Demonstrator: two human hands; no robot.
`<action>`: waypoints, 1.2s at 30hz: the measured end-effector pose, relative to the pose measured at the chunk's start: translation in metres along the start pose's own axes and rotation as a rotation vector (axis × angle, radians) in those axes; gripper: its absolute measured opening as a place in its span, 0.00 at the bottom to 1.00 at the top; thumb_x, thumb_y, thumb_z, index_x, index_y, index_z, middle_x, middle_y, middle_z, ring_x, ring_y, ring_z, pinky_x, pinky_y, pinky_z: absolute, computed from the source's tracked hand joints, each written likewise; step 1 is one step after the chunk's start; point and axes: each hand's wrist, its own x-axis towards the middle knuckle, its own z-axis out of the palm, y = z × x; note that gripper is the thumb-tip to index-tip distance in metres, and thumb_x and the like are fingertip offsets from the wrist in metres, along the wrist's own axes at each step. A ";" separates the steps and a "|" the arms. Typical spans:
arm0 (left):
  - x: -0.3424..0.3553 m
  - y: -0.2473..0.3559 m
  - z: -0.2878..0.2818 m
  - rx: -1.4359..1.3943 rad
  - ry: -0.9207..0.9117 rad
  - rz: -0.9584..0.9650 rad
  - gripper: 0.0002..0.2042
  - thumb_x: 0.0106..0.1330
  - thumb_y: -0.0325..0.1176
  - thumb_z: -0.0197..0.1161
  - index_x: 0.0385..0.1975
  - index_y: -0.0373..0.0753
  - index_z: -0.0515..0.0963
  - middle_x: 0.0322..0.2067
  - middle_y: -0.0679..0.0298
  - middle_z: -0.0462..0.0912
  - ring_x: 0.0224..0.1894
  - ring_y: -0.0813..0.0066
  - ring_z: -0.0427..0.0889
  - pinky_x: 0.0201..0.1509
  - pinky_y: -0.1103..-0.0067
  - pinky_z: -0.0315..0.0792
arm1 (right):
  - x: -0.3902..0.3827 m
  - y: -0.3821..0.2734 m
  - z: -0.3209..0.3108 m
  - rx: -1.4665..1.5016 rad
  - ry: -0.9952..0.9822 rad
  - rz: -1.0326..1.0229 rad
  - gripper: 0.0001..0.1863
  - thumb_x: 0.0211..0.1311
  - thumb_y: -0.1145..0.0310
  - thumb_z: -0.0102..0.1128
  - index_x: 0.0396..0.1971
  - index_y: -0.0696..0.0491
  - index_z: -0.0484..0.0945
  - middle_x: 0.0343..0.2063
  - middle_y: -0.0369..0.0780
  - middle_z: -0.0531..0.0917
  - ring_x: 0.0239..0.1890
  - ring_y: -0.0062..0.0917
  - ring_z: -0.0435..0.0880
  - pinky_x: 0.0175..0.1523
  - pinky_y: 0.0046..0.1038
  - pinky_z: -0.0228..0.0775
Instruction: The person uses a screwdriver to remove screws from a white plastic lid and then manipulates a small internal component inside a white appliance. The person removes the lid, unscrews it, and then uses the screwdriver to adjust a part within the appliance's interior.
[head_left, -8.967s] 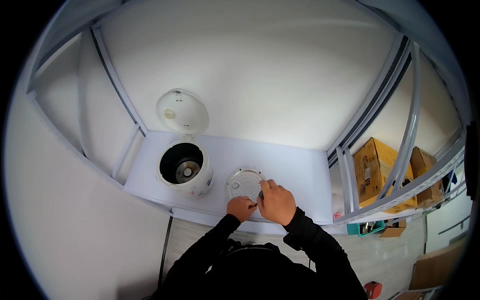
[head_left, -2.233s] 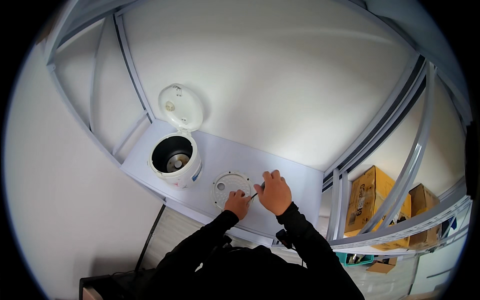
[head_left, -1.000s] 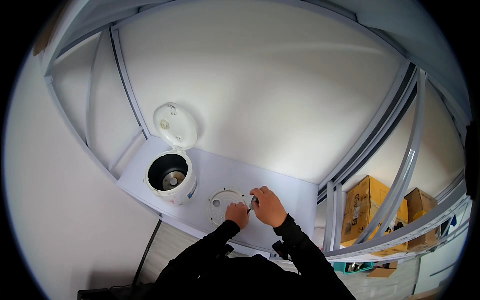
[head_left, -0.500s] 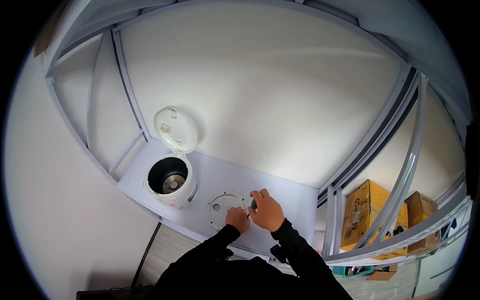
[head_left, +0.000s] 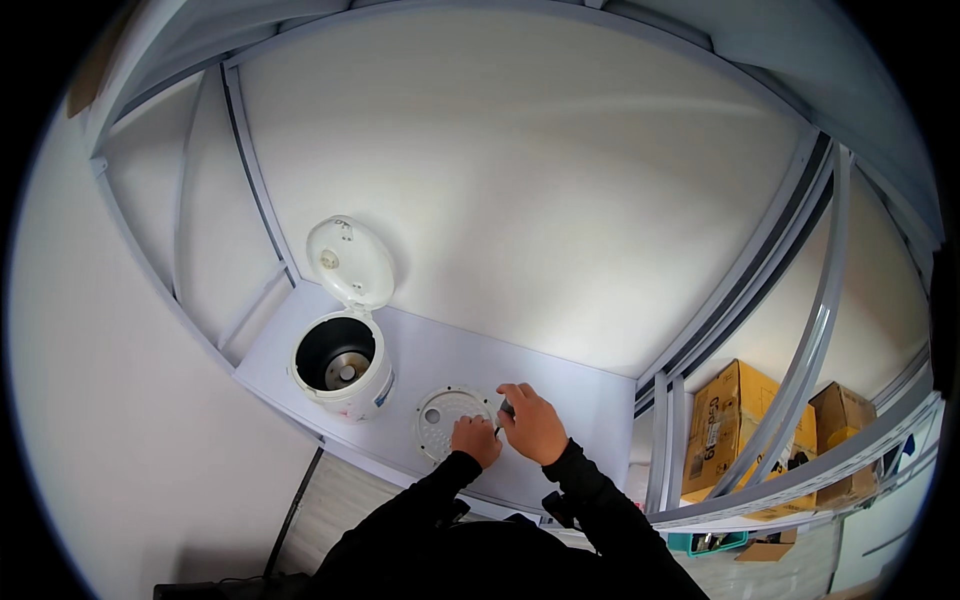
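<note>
On the tabletop lies a round white perforated plate, with a grey round spot near its left side. My left hand is on the plate's right edge, its fingers bent and closed there; the fingertips are partly hidden. Just right of it, my right hand grips a small screwdriver by its dark handle. The thin shaft runs down toward my left fingers, and its tip is hard to make out. To the left stands a white rice cooker, its lid raised and its dark inside showing a metal heating plate.
A pale tabletop runs along the white back wall, framed by grey posts. At the right are a yellow cardboard box, a brown box and a curved rail. A teal bin sits low at the right.
My right hand has shifted very slightly around the screwdriver handle. The left hand, the plate and the rice cooker stay where they were.
</note>
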 end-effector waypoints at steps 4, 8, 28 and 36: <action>-0.002 0.000 0.004 0.035 0.034 0.002 0.13 0.57 0.39 0.65 0.34 0.36 0.84 0.38 0.56 0.85 0.48 0.53 0.80 0.52 0.58 0.71 | -0.001 -0.006 -0.002 0.063 0.103 -0.014 0.22 0.58 0.77 0.62 0.54 0.55 0.72 0.48 0.50 0.77 0.40 0.49 0.84 0.41 0.43 0.78; 0.000 -0.001 0.008 0.047 0.003 -0.014 0.13 0.57 0.39 0.65 0.34 0.36 0.84 0.39 0.56 0.86 0.48 0.53 0.80 0.53 0.59 0.71 | -0.002 0.002 0.001 0.045 0.119 -0.033 0.23 0.58 0.78 0.62 0.54 0.55 0.72 0.48 0.50 0.77 0.40 0.49 0.84 0.42 0.42 0.78; -0.001 -0.005 0.012 0.030 -0.011 0.004 0.11 0.58 0.38 0.65 0.34 0.38 0.84 0.39 0.56 0.85 0.48 0.52 0.79 0.54 0.58 0.70 | -0.002 0.003 0.006 0.003 0.075 -0.094 0.18 0.57 0.74 0.64 0.48 0.55 0.74 0.46 0.49 0.75 0.38 0.48 0.83 0.42 0.43 0.78; -0.003 0.001 0.010 0.049 0.003 0.003 0.11 0.60 0.38 0.64 0.35 0.38 0.83 0.41 0.56 0.85 0.50 0.53 0.79 0.56 0.56 0.69 | -0.004 -0.001 0.007 -0.148 0.051 0.100 0.23 0.55 0.73 0.66 0.52 0.56 0.72 0.47 0.51 0.75 0.40 0.50 0.83 0.44 0.44 0.79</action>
